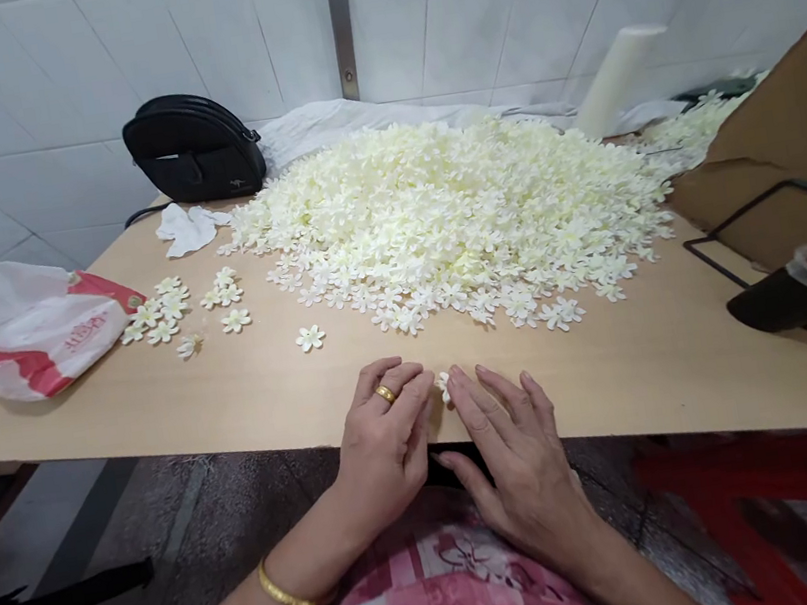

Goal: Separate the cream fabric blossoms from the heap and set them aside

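At the front edge of the table, a small white artificial flower (444, 387) lies in the gap between my hands. My left hand (385, 437), with a gold ring and bangle, has its fingers bent together toward the thumb. Whatever may be between those fingertips is hidden. My right hand (511, 438) is open, its index fingertip touching or very close to the flower and its thumb held apart. Beyond them spreads a large heap of white and pale yellow artificial flowers (451, 214). One single flower (310, 338) lies apart in front of it.
Several loose flowers (161, 313) lie at the left, beside a white and red plastic bag (35, 327). A black bag (195, 150) and crumpled tissue (187, 229) are behind. Rightward stand a dark drink cup (774, 298), a wire holder (717, 266), cardboard (786, 124) and a white roll (614, 84).
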The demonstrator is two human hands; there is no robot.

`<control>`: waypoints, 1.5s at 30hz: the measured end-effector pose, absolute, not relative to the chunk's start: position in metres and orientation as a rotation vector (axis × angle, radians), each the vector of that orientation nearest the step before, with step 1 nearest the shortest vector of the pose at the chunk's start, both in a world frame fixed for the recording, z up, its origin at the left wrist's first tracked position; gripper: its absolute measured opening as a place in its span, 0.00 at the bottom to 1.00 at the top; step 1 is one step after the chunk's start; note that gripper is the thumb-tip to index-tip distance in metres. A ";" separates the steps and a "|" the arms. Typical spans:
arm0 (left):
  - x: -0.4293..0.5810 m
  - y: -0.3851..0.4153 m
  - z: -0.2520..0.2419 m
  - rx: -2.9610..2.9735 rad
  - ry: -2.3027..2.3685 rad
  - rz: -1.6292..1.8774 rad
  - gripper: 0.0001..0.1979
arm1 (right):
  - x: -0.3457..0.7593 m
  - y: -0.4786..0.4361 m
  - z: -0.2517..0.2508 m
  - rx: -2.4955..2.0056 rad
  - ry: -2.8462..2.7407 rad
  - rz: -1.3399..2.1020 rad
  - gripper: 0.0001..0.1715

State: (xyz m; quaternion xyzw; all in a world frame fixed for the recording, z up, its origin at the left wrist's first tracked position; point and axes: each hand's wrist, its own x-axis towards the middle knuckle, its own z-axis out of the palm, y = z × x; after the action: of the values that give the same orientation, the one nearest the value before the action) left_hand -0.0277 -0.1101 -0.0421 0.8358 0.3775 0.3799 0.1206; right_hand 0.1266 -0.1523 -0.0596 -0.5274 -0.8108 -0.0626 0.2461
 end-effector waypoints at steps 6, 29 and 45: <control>-0.026 -0.116 -0.045 2.505 1.068 1.102 0.19 | 0.126 -0.153 -0.058 -1.456 -2.178 -0.172 0.27; -0.013 -0.063 0.000 1.823 0.911 0.874 0.12 | 0.154 -0.112 -0.013 -1.231 -1.413 1.087 0.12; -0.006 0.009 0.019 1.314 0.739 0.859 0.09 | 0.143 -0.007 0.026 -1.063 -1.463 1.365 0.08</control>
State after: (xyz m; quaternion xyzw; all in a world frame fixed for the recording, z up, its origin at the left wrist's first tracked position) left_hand -0.0056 0.0086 0.0190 0.5776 0.3250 0.3774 0.6468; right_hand 0.1433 -0.0065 0.0256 -0.4251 -0.5847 0.5455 0.4241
